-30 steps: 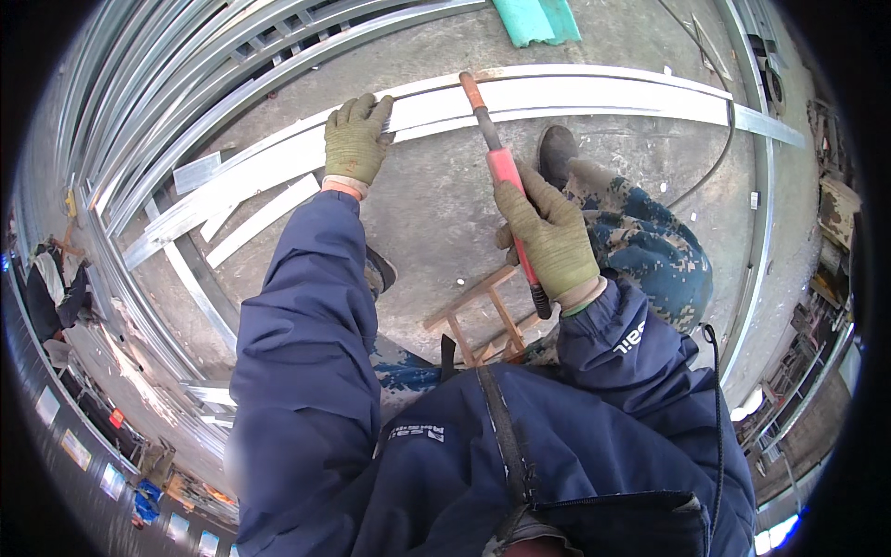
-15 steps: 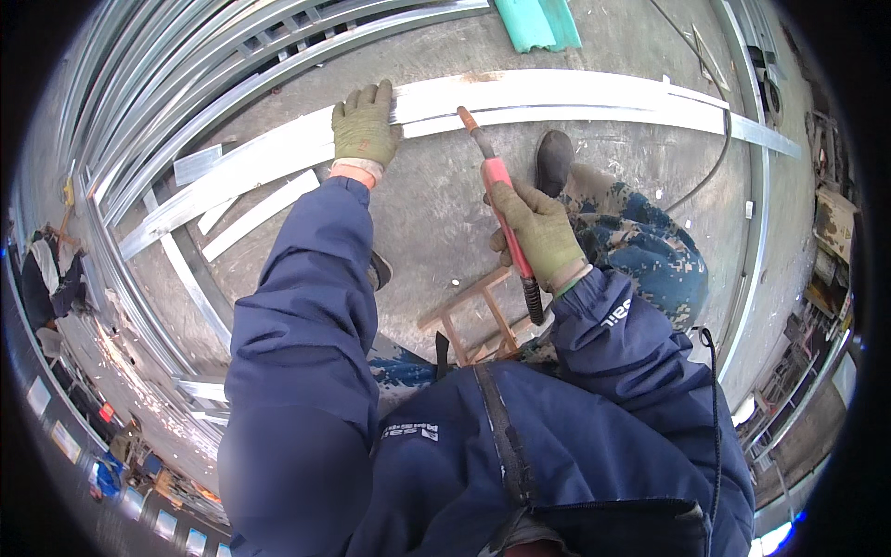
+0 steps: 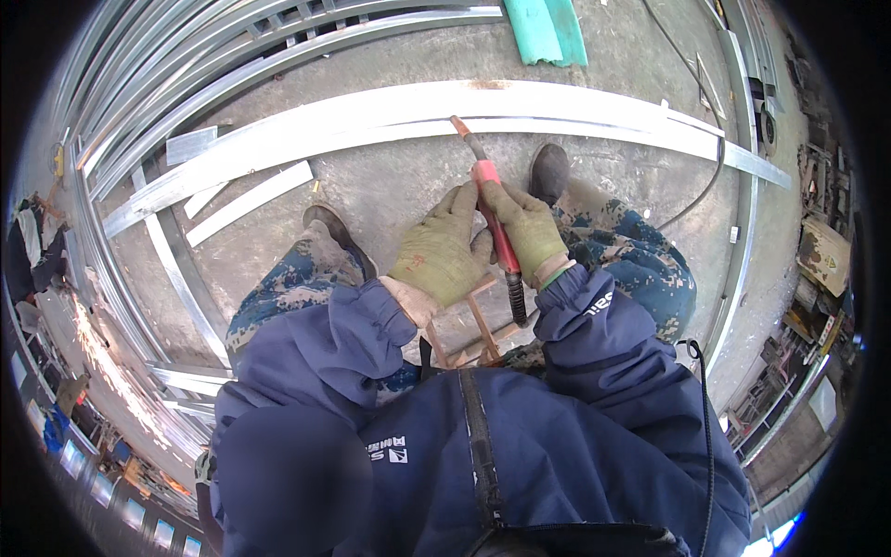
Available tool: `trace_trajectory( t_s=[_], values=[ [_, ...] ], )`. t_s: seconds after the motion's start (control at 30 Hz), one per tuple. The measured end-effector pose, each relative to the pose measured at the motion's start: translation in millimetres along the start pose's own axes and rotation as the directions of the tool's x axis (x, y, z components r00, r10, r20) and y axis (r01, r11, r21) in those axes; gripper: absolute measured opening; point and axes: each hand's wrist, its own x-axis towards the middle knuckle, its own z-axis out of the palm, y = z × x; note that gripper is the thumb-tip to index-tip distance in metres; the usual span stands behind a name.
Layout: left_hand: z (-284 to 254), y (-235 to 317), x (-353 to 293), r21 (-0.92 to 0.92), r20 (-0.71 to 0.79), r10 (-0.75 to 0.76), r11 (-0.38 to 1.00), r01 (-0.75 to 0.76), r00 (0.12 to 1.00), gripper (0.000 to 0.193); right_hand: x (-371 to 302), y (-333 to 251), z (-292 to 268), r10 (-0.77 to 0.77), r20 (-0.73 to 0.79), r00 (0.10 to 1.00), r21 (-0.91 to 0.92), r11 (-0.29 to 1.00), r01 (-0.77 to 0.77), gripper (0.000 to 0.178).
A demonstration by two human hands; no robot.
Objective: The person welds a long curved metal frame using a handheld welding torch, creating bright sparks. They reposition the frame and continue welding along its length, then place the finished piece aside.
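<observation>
My right hand (image 3: 529, 232), in a green work glove, is wrapped round the red handle of a welding torch (image 3: 485, 173). The torch's copper-coloured nozzle points away from me and overlaps the near edge of a long, bright metal beam (image 3: 371, 111); contact cannot be made out. My left hand (image 3: 438, 249), gloved alike, is closed at the left side of the handle, its fingertips meeting those of the right. Its grip on the handle is partly hidden. From the handle's lower end a black ribbed hose (image 3: 516, 297) runs toward my lap.
Long metal profiles (image 3: 213, 84) lie at the far left, and shorter strips (image 3: 251, 204) lie nearer. A green sheet (image 3: 548, 32) is at the far side. A cable (image 3: 715, 172) curves on the right. Sparks (image 3: 107, 357) fly at left. A small brown frame (image 3: 483, 325) stands between my legs.
My left hand has left the beam and come back to the torch handle beside my right hand. The torch has shifted slightly toward me, its nozzle a little lower in view.
</observation>
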Motion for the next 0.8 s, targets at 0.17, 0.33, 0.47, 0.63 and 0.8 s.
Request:
trace_trajectory(
  t_s=[0.17,0.33,0.47,0.63,0.8],
  values=[
    [2,4,8,-0.106,0.059,-0.034,0.994,0.04,0.998,0.068,12,11,4,-0.069,-0.04,0.997,0.094,0.993,0.073,0.05],
    [10,2,10,-0.227,0.022,-0.032,0.973,0.036,0.999,0.064,14,13,3,-0.056,-0.033,0.998,0.141,0.988,0.06,0.047],
    [9,3,12,-0.226,0.027,-0.043,0.973,0.048,0.999,0.064,17,14,3,-0.046,-0.042,0.998,0.145,0.988,0.052,0.047],
    [13,-1,14,-0.153,0.024,-0.02,0.988,0.024,0.999,0.07,18,14,5,-0.039,-0.044,0.998,0.158,0.986,0.045,0.047],
    [2,8,14,-0.193,0.072,-0.08,0.977,0.092,0.994,0.064,17,13,5,-0.044,-0.054,0.998,0.157,0.986,0.052,0.047]
  ],
)
